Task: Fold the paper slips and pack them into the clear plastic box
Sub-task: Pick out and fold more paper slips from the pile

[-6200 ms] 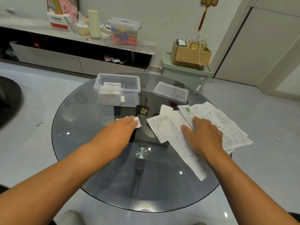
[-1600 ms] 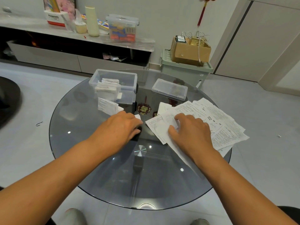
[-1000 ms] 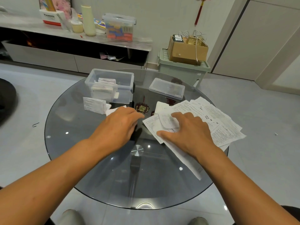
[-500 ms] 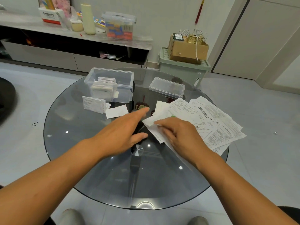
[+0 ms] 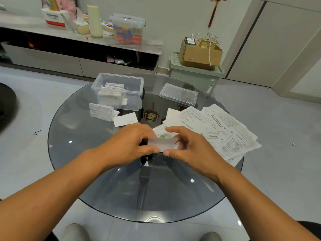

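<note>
While both forearms reach in from the near edge, the left hand (image 5: 132, 145) and the right hand (image 5: 189, 148) meet above the round dark glass bench (image 5: 90, 180), each pinching one end of a small white paper slip with a green mark (image 5: 162, 143) between thumb and curled fingers; the slip is lifted off the glass, partly folded, its finer detail blurred. Step in hand, by my read: folding this slip, not yet packing. Just right of the hands lies the loose spread of unfolded white printed paper slips (image 5: 217, 129), overlapping, running out to the right rim of the bench. Beyond the left hand sit a blank white folded slip (image 5: 125, 119) and a printed folded slip (image 5: 100, 112), lying on the glass beside the box, not in it. Farther back stands the clear plastic rectangular box (image 5: 133, 84), open, with several folded slips stacked inside toward its left end. Its clear plastic lid (image 5: 178, 94) rests apart to the right, near the loose pile. Task well short of done: many sheets still flat. Next move likely calls for pressing the crease flat, maybe a second fold so it fits, then carrying it forward-left into the box alongside the stack; the two folded pieces outside need packing too.
</note>
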Action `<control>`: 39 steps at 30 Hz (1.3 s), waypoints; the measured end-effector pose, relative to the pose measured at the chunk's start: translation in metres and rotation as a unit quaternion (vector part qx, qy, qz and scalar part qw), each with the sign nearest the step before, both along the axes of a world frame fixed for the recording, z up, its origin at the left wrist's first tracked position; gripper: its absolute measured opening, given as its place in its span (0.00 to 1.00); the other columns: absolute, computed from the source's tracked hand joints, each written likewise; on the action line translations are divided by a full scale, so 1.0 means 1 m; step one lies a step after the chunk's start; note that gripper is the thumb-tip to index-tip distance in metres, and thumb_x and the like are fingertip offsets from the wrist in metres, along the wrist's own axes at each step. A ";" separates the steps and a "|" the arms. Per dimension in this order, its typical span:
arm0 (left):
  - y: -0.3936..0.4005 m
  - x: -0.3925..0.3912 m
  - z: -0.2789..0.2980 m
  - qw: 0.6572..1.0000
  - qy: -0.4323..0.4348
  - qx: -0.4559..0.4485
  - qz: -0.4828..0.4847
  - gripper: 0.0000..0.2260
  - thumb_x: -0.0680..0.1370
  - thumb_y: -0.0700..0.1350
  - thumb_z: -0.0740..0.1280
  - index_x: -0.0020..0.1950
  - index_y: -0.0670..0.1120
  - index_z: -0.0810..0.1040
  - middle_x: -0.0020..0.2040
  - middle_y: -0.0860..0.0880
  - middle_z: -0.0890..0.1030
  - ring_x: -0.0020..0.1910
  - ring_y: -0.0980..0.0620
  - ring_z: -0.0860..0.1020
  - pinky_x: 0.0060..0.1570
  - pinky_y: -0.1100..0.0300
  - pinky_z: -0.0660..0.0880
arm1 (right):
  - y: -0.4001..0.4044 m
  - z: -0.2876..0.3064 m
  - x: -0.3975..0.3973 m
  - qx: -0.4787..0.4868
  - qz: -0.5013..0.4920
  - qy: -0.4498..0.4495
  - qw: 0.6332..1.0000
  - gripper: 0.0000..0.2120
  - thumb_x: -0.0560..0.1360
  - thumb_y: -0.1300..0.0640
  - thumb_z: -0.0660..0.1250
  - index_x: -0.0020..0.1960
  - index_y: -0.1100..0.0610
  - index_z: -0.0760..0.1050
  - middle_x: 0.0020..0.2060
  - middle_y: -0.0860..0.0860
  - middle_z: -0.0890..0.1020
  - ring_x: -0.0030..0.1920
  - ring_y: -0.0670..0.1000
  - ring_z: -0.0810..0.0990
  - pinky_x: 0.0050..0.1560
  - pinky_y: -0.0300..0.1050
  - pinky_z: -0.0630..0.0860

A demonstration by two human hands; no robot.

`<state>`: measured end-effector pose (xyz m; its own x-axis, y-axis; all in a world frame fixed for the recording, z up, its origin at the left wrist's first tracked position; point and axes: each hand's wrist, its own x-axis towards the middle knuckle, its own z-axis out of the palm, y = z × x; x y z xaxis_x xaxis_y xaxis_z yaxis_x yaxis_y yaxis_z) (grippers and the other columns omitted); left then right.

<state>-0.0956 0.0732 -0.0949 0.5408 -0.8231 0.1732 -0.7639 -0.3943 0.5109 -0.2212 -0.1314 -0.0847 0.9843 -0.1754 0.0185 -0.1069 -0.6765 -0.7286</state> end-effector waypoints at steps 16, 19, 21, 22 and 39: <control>0.004 0.003 -0.002 0.995 -0.083 0.050 0.018 0.23 0.74 0.68 0.67 0.66 0.60 0.77 0.65 0.59 0.70 0.61 0.57 0.67 0.62 0.52 0.70 | 0.006 -0.006 0.012 -0.064 -0.057 0.029 0.996 0.12 0.75 0.45 0.73 0.57 0.41 0.78 0.54 0.43 0.76 0.54 0.48 0.76 0.56 0.49 0.76; 0.005 0.003 0.003 0.991 -0.103 0.084 -0.002 0.29 0.73 0.73 0.63 0.69 0.60 0.75 0.62 0.60 0.72 0.59 0.57 0.69 0.60 0.56 0.70 | 0.003 0.001 0.008 -0.068 -0.003 0.075 0.995 0.27 0.66 0.33 0.70 0.64 0.38 0.76 0.61 0.42 0.73 0.59 0.47 0.74 0.60 0.51 0.76; 0.005 0.006 0.004 0.987 -0.139 0.083 -0.011 0.24 0.76 0.68 0.63 0.67 0.58 0.78 0.61 0.59 0.75 0.57 0.56 0.71 0.57 0.58 0.71 | 0.003 0.002 0.006 -0.087 0.006 0.077 0.993 0.28 0.68 0.34 0.71 0.66 0.39 0.74 0.63 0.42 0.72 0.58 0.48 0.74 0.61 0.52 0.76; 0.004 0.006 0.004 0.985 -0.156 0.077 -0.017 0.20 0.78 0.65 0.63 0.64 0.56 0.80 0.59 0.58 0.76 0.55 0.55 0.73 0.54 0.58 0.71 | 0.003 0.000 0.007 -0.098 0.000 0.067 0.993 0.25 0.71 0.37 0.72 0.66 0.40 0.75 0.62 0.43 0.72 0.58 0.49 0.75 0.61 0.52 0.76; 0.003 0.000 0.014 0.989 -0.130 0.055 -0.049 0.10 0.79 0.54 0.67 0.60 0.56 0.80 0.50 0.59 0.80 0.48 0.58 0.75 0.49 0.54 0.77 | 0.014 0.004 0.009 -0.159 0.011 0.033 0.987 0.20 0.77 0.44 0.69 0.68 0.40 0.73 0.61 0.44 0.76 0.55 0.49 0.77 0.59 0.54 0.77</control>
